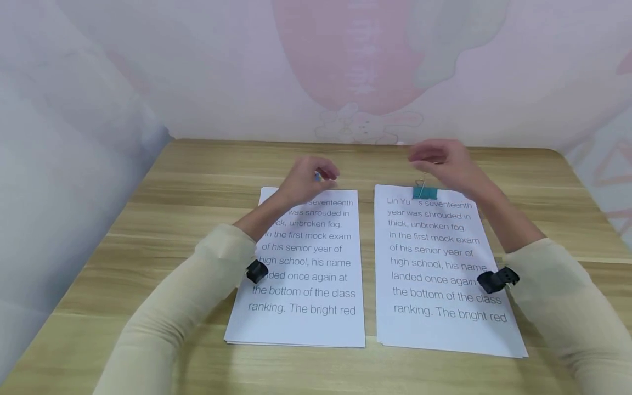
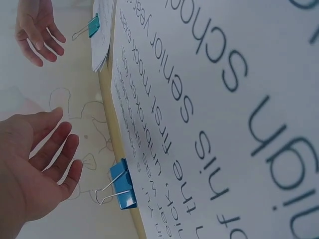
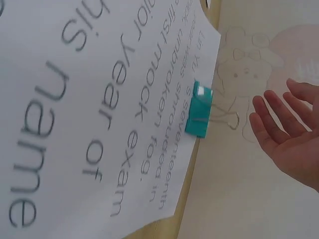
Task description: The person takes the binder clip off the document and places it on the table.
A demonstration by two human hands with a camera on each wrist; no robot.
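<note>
Left stack [image 1: 301, 274]: nearest, blue clip [image 2: 122, 184] on its far edge — just beyond left hand [image 1: 308, 178], fingers loose, holding nothing.
Right hand [image 1: 444, 162]: fingers spread, empty — teal clip [image 1: 425, 192] just below, upright.

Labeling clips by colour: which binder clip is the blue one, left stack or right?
The blue binder clip sits on the left stack, by the left hand. The right stack's clip is teal-green.
</note>
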